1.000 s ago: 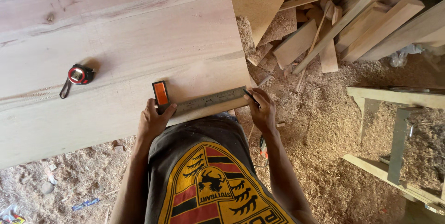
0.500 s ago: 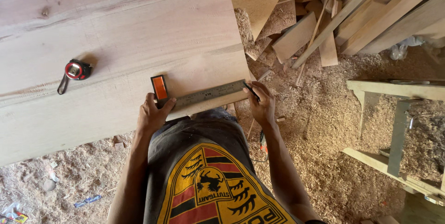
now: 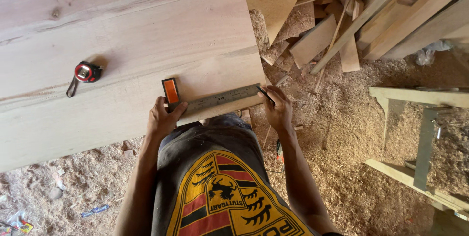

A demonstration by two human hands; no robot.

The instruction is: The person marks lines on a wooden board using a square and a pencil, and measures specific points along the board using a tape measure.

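Left hand (image 3: 162, 118) palm down near front edge of wide board (image 3: 122, 55), fingers curled over orange-handled end of try square (image 3: 210, 100), thumb pressing its blade. Right hand (image 3: 277, 109) at board's right corner, fingers pinched shut on dark pencil (image 3: 266, 95), tip touching far end of blade. Square lies flat along board's front edge. Tape measure (image 3: 86, 73) well apart to left. Versus half second back: both hands and square unchanged in place; view only shifted slightly.
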